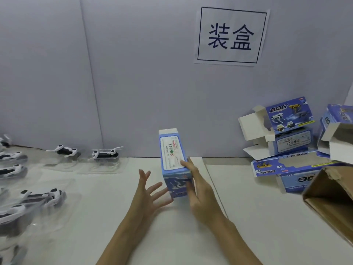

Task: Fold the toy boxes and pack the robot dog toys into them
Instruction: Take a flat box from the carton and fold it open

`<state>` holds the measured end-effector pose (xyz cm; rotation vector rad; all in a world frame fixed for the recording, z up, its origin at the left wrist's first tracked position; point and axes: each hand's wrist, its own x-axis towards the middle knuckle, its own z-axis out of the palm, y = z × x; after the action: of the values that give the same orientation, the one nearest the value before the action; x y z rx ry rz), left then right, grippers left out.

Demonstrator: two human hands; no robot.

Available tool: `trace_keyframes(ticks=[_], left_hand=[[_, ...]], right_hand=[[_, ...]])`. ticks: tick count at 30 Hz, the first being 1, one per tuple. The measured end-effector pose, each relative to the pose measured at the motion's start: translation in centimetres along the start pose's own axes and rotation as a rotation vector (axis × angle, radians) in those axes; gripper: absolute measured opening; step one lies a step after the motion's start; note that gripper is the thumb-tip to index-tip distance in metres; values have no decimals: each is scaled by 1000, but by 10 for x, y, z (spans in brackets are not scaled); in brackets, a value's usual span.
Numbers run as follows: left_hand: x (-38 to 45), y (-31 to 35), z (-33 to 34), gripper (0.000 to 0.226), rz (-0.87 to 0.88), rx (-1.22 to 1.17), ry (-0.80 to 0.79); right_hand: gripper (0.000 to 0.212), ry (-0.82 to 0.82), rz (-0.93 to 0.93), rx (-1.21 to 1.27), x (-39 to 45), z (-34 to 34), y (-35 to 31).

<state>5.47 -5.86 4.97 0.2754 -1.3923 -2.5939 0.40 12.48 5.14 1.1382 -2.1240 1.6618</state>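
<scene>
The toy box lies on the table. My right hand lies flat along its right side, fingers straight. My left hand is spread, fingertips touching its near left corner.

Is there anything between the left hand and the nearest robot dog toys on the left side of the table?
Nothing visible. Only bare table lies between the left hand and the nearest robot dog toy in its clear tray.

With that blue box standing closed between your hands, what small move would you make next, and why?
Probably set the closed box aside to the right, by the unfolded boxes. Its flaps look shut, the right hand rests flat against its side, and the left hand is open beside it, free to reach the toy dogs.
</scene>
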Motion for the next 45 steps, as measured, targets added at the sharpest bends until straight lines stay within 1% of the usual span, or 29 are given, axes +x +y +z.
trace_keyframes(ticks=[1,2,4,6,8,9,11,13,14,18,21,24,27,31,32,34,37,38,39,41,42,43,45], left_hand=[[-2,0,0,112,-7,-13,-52],[-4,0,0,104,-3,-33,-94],[-5,-4,2,79,10,-98,-96],[-5,-9,3,52,38,-182,-47],[-5,-10,1,38,87,-267,-45],[-6,-9,2,37,114,-299,-57],[-7,-9,2,43,134,-331,-80],[-6,-12,4,50,132,-321,-72],[-6,-14,5,49,136,-303,-64],[-6,-18,5,47,171,-240,-33],[-6,-17,3,46,190,-245,11],[-8,-16,2,47,229,-238,-3],[-10,-15,4,47,252,-229,-25],[-12,-14,8,43,270,-215,-1],[-12,-14,8,41,283,-208,4],[-12,-12,10,42,301,-207,7],[-14,-10,15,49,296,-234,47],[-14,-9,16,49,297,-251,54],[-14,-8,17,47,302,-269,59],[-15,-4,15,41,313,-308,72],[-14,-3,14,40,313,-326,77],[-14,-3,12,40,307,-337,78],[-13,-4,12,39,290,-340,75]], right_hand=[[52,-63,-41,-23,-2,3,-3],[50,-114,-69,-45,-4,6,-5],[46,-177,-60,-71,-7,14,-11],[45,-168,-38,-47,-9,20,-18],[44,-122,-39,7,-8,25,-23],[43,-103,-50,26,-7,27,-23],[49,-81,-62,77,-7,29,-22],[57,-56,-25,148,-7,29,-20],[58,-46,0,169,-6,28,-19],[52,-54,9,158,-6,28,-16],[55,-91,0,140,-8,31,-15],[56,-99,-23,153,-8,31,-19],[52,-77,-40,162,-7,30,-22],[52,-74,-46,195,-8,28,-22],[53,-56,-43,201,-9,28,-23],[51,34,-58,166,-8,28,-25],[40,189,-107,57,-8,29,-25],[42,216,-97,25,-8,29,-25],[50,221,-63,3,-8,29,-25],[74,193,45,5,-7,28,-25],[82,173,94,28,-7,29,-26],[84,154,119,68,-6,29,-26],[75,151,108,174,-6,32,-27]])
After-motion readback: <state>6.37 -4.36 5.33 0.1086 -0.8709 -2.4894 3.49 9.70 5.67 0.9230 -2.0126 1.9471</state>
